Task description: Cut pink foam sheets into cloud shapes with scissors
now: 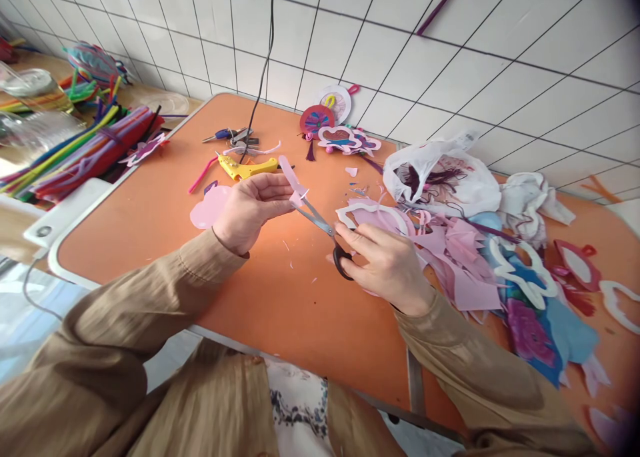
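Note:
My left hand pinches a narrow pink strip between thumb and fingers, above the middle of the orange table. My right hand is closed around the black handles of a pair of scissors. The blades are parted and point up to the left, with the strip's lower end at their tips. Beside my left wrist lies a rounded pink cutout. Just behind that hand rests a yellow glue gun. Pink scraps and a white wavy-edged frame lie close to my right hand.
The orange table meets a white tiled wall. Finished tasselled ornaments lean at the back. A white plastic bag holds dark purple threads. Pink fabric scraps spread rightward. Colourful pipe cleaners lie left. A black cord hangs down.

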`<action>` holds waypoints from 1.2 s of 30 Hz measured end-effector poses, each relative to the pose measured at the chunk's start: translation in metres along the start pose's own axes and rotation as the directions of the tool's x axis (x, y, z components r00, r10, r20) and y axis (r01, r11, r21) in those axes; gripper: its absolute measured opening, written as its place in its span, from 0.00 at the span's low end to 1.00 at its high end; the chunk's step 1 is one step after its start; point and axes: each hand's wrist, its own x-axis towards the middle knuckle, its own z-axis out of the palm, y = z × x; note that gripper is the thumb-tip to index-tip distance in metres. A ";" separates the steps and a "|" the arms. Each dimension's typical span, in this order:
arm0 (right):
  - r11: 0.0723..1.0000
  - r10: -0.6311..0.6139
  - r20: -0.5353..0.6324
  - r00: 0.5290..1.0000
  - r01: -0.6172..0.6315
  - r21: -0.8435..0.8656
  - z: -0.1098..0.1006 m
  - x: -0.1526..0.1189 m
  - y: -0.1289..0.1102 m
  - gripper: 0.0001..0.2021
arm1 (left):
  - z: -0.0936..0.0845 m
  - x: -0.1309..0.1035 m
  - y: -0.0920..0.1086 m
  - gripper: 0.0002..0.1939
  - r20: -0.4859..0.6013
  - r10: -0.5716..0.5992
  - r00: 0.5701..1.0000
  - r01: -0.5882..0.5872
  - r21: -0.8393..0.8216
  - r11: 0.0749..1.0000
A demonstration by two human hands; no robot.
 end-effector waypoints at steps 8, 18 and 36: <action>0.995 -0.091 -0.057 0.994 0.089 -0.037 -0.001 0.001 0.001 0.11 | -0.004 0.004 0.000 0.19 -0.005 -0.003 1.000 0.003 0.045 0.999; 0.996 -0.087 -0.056 0.995 0.086 -0.024 -0.001 0.000 0.003 0.10 | -0.005 0.004 0.002 0.22 -0.004 -0.046 0.999 0.047 0.063 0.997; 0.993 -0.109 -0.074 0.991 0.105 -0.054 -0.002 0.001 0.004 0.09 | -0.007 0.002 0.007 0.21 0.041 -0.025 0.999 0.021 0.088 0.996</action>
